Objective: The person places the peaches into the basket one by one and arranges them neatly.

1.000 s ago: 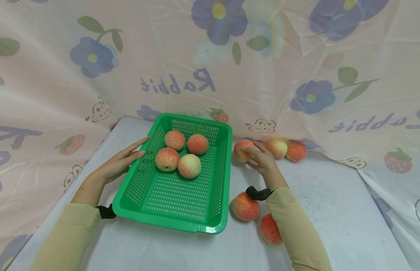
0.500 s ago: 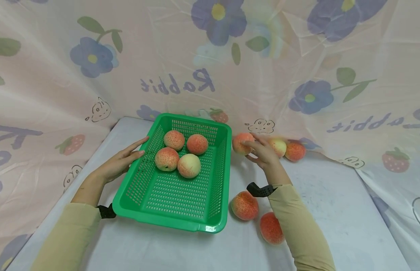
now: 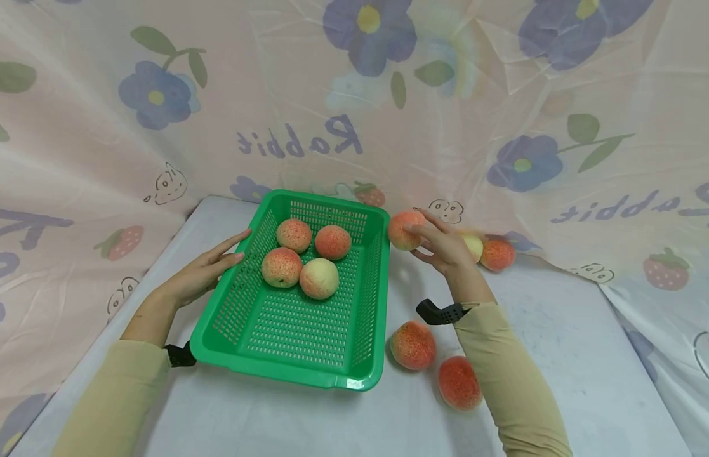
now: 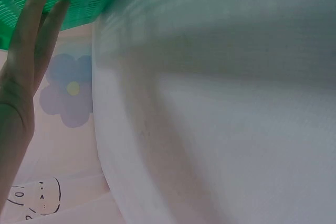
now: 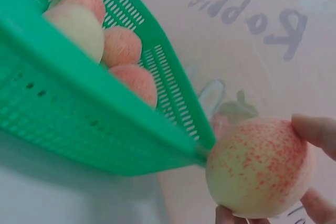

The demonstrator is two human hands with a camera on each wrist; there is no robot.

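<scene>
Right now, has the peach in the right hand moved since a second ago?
Yes: in the head view, the peach in the right hand has moved up and slightly left in the picture, judged against the green basket.

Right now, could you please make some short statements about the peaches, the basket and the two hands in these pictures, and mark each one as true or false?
1. The green basket holds four peaches. True.
2. The right hand holds a peach. True.
3. The held peach is inside the basket. False: it is outside, beside the far right corner.
4. The left hand touches the basket's left side. True.
5. Every other peach is in the basket. False: two peaches lie near the right forearm and two near the flowered cloth.
6. The basket is full to the rim. False: its near end holds no peach.
</scene>
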